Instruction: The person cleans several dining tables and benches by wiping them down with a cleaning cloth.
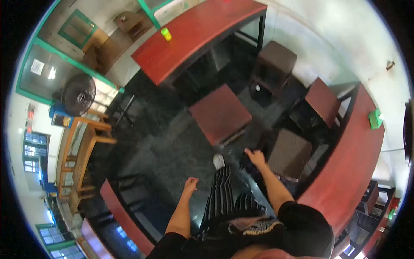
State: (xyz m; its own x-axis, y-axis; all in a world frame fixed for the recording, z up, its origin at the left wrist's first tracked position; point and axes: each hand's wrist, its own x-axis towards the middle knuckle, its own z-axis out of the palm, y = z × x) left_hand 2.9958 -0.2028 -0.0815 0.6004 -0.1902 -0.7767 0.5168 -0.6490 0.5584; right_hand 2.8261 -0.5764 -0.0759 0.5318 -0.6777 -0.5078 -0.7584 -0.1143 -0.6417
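My left hand [191,184] hangs low over the dark floor beside my striped trouser leg, fingers curled in and nothing showing in them. My right hand [255,157] reaches a little forward with fingers partly apart, and it holds nothing. Just beyond it stands a square reddish-brown stool [221,114], apart from both hands. To the right of my right hand is a brown woven-top stool [290,153], which the hand comes close to in this view. One shoe [219,162] shows ahead on the floor.
A long red table [194,36] with a yellow-green cup [166,34] lies ahead. Another red table [340,172], bearing a green box [375,118], curves along the right. More stools [278,58] stand by the wall. At left are a standing fan [79,95] and wooden bench [84,151].
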